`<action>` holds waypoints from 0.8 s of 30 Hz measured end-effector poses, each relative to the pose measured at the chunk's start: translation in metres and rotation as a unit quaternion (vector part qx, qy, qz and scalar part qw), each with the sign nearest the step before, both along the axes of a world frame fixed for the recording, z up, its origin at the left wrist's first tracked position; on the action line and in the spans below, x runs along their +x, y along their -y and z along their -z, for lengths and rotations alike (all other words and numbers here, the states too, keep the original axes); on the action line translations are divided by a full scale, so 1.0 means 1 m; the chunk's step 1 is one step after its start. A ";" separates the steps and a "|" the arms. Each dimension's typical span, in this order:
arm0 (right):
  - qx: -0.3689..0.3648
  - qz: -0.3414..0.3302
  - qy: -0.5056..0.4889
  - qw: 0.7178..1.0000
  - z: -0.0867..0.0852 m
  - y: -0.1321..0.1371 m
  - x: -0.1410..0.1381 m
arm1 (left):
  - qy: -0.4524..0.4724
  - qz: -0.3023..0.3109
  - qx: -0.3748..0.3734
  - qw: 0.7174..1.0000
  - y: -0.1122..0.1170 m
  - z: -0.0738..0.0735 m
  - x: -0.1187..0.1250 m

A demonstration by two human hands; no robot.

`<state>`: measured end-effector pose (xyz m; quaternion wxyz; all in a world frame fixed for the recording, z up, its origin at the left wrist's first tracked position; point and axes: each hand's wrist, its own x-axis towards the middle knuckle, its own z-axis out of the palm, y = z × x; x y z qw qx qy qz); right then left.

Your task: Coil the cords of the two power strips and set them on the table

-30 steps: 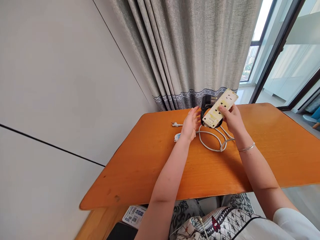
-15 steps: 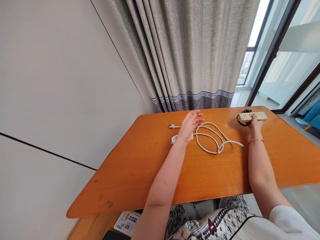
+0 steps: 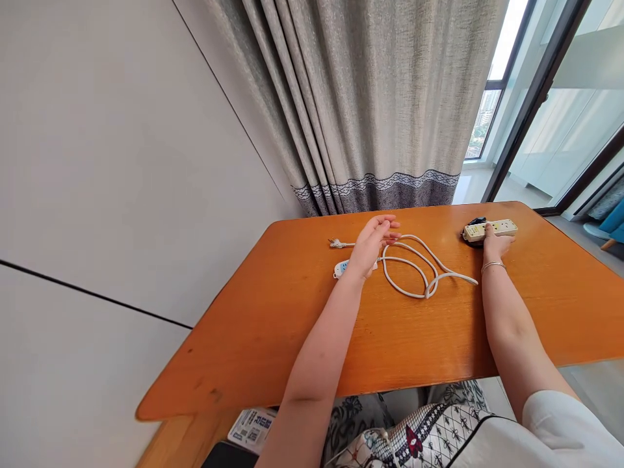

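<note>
My right hand (image 3: pixel 496 243) is closed around a cream power strip (image 3: pixel 502 227) at the far right of the table, thumb on its top face. A black cord (image 3: pixel 472 235) is bundled at the strip's left end. Over the middle of the table hovers my left hand (image 3: pixel 371 246), its fingers stretched out and holding nothing. Partly hidden beneath it lies a smaller white power strip (image 3: pixel 340 268) with blue sockets. The white cable (image 3: pixel 414 296) of that strip loops to the right, and its plug (image 3: pixel 336 244) rests to the left of my hand.
The orange wooden table (image 3: pixel 273 312) has a rounded left corner. Grey curtains (image 3: pixel 380 97) hang behind it, and a white wall (image 3: pixel 121 162) stands at left. A printed box (image 3: pixel 252 429) sits below the front edge. A dark-framed glass door (image 3: pixel 531 104) is at right.
My right hand has lowered the cream power strip slightly toward the tabletop, its black cord now appearing to lie on the wood. The left hand has barely moved.
</note>
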<state>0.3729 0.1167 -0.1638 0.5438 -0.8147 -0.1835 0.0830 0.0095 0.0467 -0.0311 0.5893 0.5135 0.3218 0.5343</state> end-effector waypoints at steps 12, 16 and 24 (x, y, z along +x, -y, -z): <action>-0.017 0.108 0.032 0.993 -0.010 0.010 -0.012 | -0.025 0.014 0.019 0.999 0.000 -0.001 -0.001; 0.004 0.109 0.035 0.993 -0.014 0.015 -0.019 | -0.041 0.014 0.038 0.998 -0.002 0.000 -0.002; 0.308 0.058 0.041 0.949 -0.102 0.032 -0.012 | -0.097 0.010 0.092 0.991 -0.006 0.002 -0.003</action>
